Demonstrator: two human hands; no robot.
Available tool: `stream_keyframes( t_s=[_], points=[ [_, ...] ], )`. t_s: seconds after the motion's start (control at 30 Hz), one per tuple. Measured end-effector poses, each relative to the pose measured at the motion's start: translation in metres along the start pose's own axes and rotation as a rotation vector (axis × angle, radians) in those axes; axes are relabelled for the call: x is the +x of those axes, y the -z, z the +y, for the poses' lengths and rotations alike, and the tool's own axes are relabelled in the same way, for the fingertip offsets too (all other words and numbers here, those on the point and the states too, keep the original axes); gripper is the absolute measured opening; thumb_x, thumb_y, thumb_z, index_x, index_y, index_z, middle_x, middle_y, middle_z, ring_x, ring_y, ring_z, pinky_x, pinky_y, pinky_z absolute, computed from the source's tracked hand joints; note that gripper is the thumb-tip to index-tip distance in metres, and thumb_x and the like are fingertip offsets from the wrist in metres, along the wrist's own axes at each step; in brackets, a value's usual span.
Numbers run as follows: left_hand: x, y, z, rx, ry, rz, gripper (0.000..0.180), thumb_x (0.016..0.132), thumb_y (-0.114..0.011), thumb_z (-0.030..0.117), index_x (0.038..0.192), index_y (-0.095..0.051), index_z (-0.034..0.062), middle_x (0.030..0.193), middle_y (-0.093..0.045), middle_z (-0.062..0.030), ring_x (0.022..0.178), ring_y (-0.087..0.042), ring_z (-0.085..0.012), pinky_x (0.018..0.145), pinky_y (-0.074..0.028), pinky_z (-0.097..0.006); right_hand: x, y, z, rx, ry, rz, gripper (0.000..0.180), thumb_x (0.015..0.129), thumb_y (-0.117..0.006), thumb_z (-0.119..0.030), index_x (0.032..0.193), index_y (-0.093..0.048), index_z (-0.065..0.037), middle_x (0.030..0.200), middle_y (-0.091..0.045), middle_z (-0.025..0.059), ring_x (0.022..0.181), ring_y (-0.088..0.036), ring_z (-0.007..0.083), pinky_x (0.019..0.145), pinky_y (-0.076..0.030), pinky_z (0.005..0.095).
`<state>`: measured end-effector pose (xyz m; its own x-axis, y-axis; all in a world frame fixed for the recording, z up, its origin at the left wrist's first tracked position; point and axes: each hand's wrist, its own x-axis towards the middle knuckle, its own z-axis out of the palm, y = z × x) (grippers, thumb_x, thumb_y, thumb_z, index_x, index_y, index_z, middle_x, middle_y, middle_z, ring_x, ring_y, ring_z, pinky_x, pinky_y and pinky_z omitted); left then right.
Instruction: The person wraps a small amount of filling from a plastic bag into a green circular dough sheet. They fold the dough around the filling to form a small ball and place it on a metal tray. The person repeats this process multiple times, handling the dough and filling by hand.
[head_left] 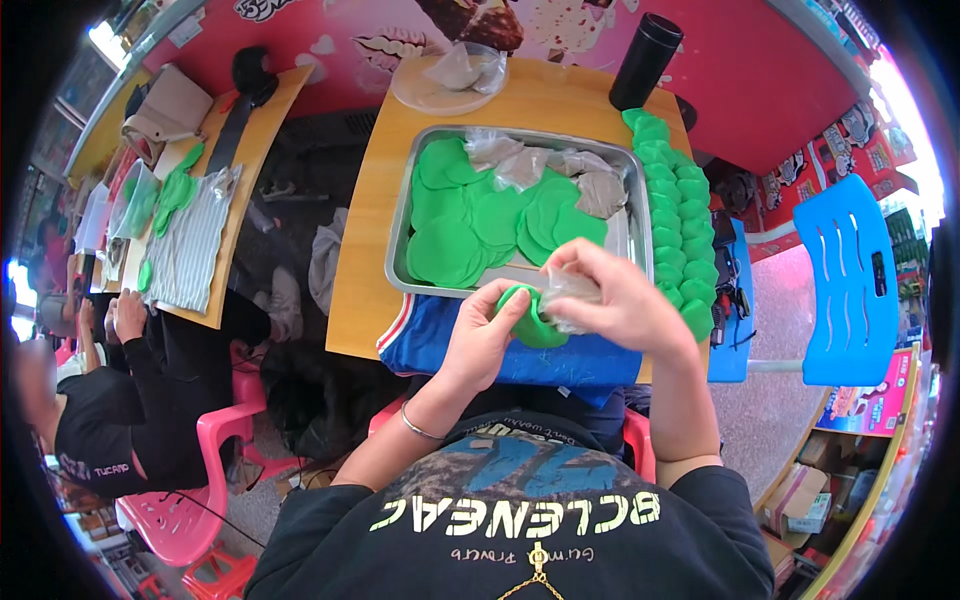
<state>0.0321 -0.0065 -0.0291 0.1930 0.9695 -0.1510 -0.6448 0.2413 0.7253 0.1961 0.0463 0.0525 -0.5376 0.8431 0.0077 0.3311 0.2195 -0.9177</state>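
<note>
Over the near edge of the table, my left hand (475, 338) is closed round a small green pouch-like piece (540, 326), thumb on its rim. My right hand (635, 305) pinches a clear plastic bag with greyish contents (568, 292) at the pouch's opening; how far the bag sits inside is hidden by my fingers. Just beyond both hands is a metal tray (402, 220). Flat round green pieces (450, 235) overlap in it, and several small clear bags with grey-brown filling (600, 190) lie along its far right.
Rounded green pieces (665, 215) line the table's right side in rows. Behind the tray stand a black cylinder (646, 60) and a shallow bowl (410, 95) with a bag. Blue cloth (500, 335) lies below the tray. At left, another person's hands (126, 316) are by a second table.
</note>
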Motion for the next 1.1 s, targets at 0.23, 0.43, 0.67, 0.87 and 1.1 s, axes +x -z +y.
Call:
stream_keyframes(
  t_s=[0.23, 0.43, 0.67, 0.87, 1.1],
  points=[
    [-0.001, -0.003, -0.008, -0.288, 0.099, -0.044, 0.008, 0.091, -0.052, 0.015, 0.090, -0.053, 0.0074, 0.090, -0.060, -0.0029, 0.084, -0.059, -0.0116, 0.077, -0.050, -0.031, 0.005, 0.004, -0.003, -0.077, 0.030, 0.110, 0.029, 0.075, -0.067, -0.016, 0.096, -0.053, -0.001, 0.074, -0.064, 0.0139, 0.071, -0.063, 0.0251, 0.064, -0.048, 0.0322],
    [0.000, -0.013, -0.001, -0.369, 0.105, 0.028, 0.006, 0.091, -0.053, 0.016, 0.089, -0.053, 0.0096, 0.090, -0.060, -0.0021, 0.084, -0.058, -0.0119, 0.078, -0.049, -0.034, 0.002, 0.007, 0.008, 0.000, 0.008, -0.007, 0.020, 0.076, -0.066, -0.014, 0.089, -0.058, -0.002, 0.080, -0.060, 0.0112, 0.073, -0.058, 0.0195, 0.066, -0.045, 0.0295],
    [0.000, -0.003, -0.009, -0.342, 0.105, -0.046, 0.005, 0.089, -0.055, 0.015, 0.085, -0.055, 0.0113, 0.093, -0.060, -0.0018, 0.087, -0.057, -0.0131, 0.080, -0.047, -0.035, -0.004, 0.004, 0.009, -0.202, 0.085, -0.055, 0.009, 0.070, -0.066, -0.008, 0.076, -0.062, -0.003, 0.076, -0.058, 0.0110, 0.071, -0.059, 0.0241, 0.065, -0.047, 0.0328],
    [0.001, -0.007, -0.010, -0.246, 0.042, 0.031, 0.005, 0.086, -0.060, 0.011, 0.086, -0.058, 0.0064, 0.084, -0.061, -0.0016, 0.079, -0.057, -0.0097, 0.073, -0.047, -0.027, -0.006, -0.004, 0.021, -0.271, 0.211, -0.098, 0.009, 0.067, -0.065, -0.001, 0.074, -0.059, 0.000, 0.074, -0.056, 0.0100, 0.069, -0.057, 0.0238, 0.060, -0.045, 0.0310],
    [0.009, -0.004, -0.010, 0.212, -0.278, -0.024, 0.005, 0.087, -0.058, 0.008, 0.091, -0.057, 0.0060, 0.095, -0.056, -0.0009, 0.087, -0.054, -0.0088, 0.076, -0.044, -0.025, -0.001, -0.034, 0.023, -0.421, 0.081, 0.256, 0.023, 0.069, -0.062, -0.006, 0.085, -0.046, -0.002, 0.075, -0.057, 0.0152, 0.072, -0.057, 0.0334, 0.060, -0.044, 0.0382]
  ],
)
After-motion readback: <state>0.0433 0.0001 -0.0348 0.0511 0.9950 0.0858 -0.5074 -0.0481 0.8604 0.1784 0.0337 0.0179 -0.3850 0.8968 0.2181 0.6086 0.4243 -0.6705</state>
